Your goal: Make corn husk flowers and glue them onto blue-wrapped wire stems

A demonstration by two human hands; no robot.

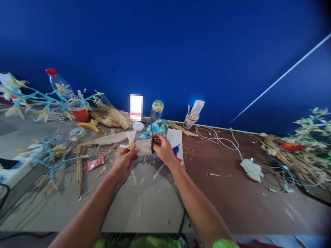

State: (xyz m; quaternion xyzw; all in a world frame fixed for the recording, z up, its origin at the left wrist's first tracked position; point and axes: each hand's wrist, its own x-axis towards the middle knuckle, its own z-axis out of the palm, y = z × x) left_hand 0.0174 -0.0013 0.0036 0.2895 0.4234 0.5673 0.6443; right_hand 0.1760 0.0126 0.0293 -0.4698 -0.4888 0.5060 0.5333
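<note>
My left hand (124, 161) pinches a pale dried corn husk (141, 145) over the grey table top (155, 203), fingers closed on its left part. My right hand (163, 148) grips black-handled scissors (152, 144), held upright against the husk's right side. A longer husk strip (108, 138) lies just behind my left hand. Small husk scraps litter the table beneath both hands.
Blue-wrapped stems with husk flowers (49, 100) and a red pot (81, 114) stand at left, with a tape roll (77, 132), pink wrapper (95, 163), yellow clip (90, 126). A jar (157, 109), paper cup (190, 120), blue ribbon (156, 128), white cable (217, 136) and husk pile (292, 155) lie behind and right.
</note>
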